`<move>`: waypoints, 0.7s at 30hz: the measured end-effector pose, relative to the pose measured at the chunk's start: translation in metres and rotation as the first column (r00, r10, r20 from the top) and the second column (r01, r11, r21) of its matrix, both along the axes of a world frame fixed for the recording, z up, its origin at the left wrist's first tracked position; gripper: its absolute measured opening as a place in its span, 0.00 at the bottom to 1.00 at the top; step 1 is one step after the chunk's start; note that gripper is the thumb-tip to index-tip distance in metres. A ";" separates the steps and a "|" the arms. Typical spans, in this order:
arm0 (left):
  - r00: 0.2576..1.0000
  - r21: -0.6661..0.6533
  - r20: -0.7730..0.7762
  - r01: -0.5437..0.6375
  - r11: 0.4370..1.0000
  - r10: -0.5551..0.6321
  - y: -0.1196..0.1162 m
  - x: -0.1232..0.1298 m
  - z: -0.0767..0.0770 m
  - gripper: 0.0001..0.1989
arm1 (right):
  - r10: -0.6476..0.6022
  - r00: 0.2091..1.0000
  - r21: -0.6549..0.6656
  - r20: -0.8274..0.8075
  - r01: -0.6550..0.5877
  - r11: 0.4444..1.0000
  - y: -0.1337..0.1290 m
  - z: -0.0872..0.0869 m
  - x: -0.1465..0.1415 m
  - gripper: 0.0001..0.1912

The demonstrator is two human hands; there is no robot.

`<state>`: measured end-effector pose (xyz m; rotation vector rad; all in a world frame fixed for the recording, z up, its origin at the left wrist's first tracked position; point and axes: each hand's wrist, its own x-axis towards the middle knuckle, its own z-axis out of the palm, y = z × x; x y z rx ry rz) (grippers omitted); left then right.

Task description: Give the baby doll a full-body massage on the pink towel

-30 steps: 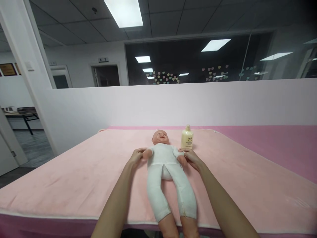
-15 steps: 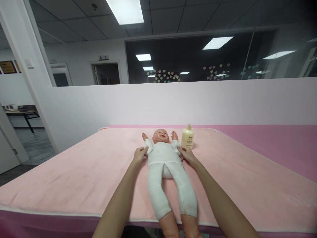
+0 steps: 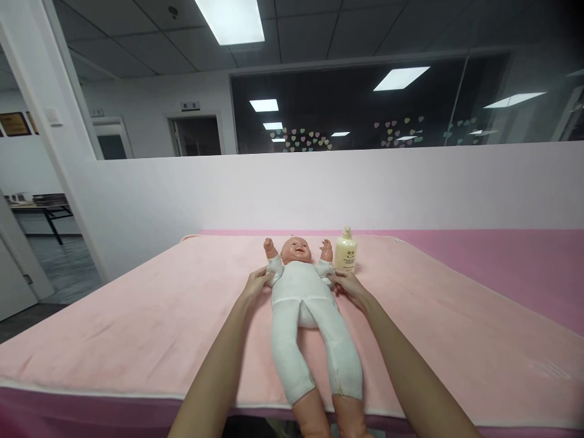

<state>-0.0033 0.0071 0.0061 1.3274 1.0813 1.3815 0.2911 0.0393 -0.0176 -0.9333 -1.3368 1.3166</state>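
A baby doll with a white cloth body lies on its back on a pink blanket, head toward the wall and legs over the near edge. Both its forearms point up beside the head. My left hand grips the doll's arm on the left at the elbow. On the other side my right hand holds the doll's other arm near its elbow, fingers partly hidden. Just beyond that hand stands a pale yellow pump bottle.
A low white wall runs behind the blanket, with dark glass above it. Pink surface shows along the right. At the far left, a table stands beyond a doorway.
The doll's raised hands have shifted slightly to the right, and its left-side hand has turned more upright. My hands have moved only a little, still on the arms.
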 end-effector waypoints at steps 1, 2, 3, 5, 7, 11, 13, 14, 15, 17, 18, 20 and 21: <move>1.000 0.000 0.010 0.015 1.000 -0.015 0.000 -0.001 0.000 0.20 | 0.004 1.000 -0.009 -0.016 -0.004 1.000 0.000 0.000 0.001 0.13; 1.000 -0.008 0.022 0.019 1.000 -0.019 0.001 -0.003 -0.001 0.20 | -0.005 0.999 -0.017 -0.036 0.004 1.000 0.000 0.000 0.002 0.12; 0.999 -0.023 0.039 0.013 1.000 -0.012 0.002 -0.004 -0.003 0.19 | -0.028 0.998 -0.020 -0.061 0.027 0.999 0.000 0.000 0.002 0.12; 0.996 -0.053 0.083 -0.019 0.998 0.023 0.005 -0.005 -0.008 0.19 | -0.083 0.990 -0.015 -0.111 0.081 0.997 0.000 0.000 0.001 0.10; 0.991 -0.050 0.116 -0.054 0.997 0.059 0.006 -0.005 -0.010 0.19 | -0.094 0.985 -0.012 -0.143 0.093 0.996 0.000 0.000 0.000 0.11; 0.991 -0.001 0.099 -0.095 0.996 0.094 0.004 0.003 -0.008 0.21 | -0.048 0.989 -0.037 -0.140 0.043 0.998 0.002 0.001 -0.001 0.19; 0.990 0.014 0.060 -0.125 0.992 0.124 0.003 0.007 -0.006 0.20 | -0.046 0.992 -0.039 -0.114 0.042 0.998 0.003 0.001 -0.003 0.16; 0.990 0.025 0.038 -0.135 0.991 0.134 0.003 0.009 -0.005 0.19 | -0.042 0.995 -0.035 -0.096 0.039 0.999 0.003 0.001 -0.003 0.15; 0.990 0.042 0.017 -0.140 0.989 0.140 0.004 0.009 -0.005 0.19 | -0.036 0.997 -0.028 -0.075 0.034 0.999 0.003 0.000 -0.004 0.13; 0.989 0.075 -0.025 -0.145 0.987 0.148 0.006 0.009 -0.007 0.21 | -0.038 0.999 -0.018 -0.020 0.037 0.999 0.003 0.000 -0.007 0.14; 0.986 0.083 -0.050 -0.155 0.984 0.160 0.007 0.008 -0.008 0.22 | -0.049 0.999 -0.017 0.012 0.050 0.999 0.002 0.000 -0.008 0.15; 0.979 0.075 -0.090 -0.176 0.982 0.182 0.009 0.006 -0.011 0.26 | -0.079 0.994 -0.022 0.069 0.080 0.997 0.001 0.000 -0.011 0.16; 0.977 0.068 -0.100 -0.182 0.981 0.188 0.009 0.005 -0.012 0.27 | -0.091 0.992 -0.024 0.086 0.094 0.995 0.001 0.001 -0.012 0.17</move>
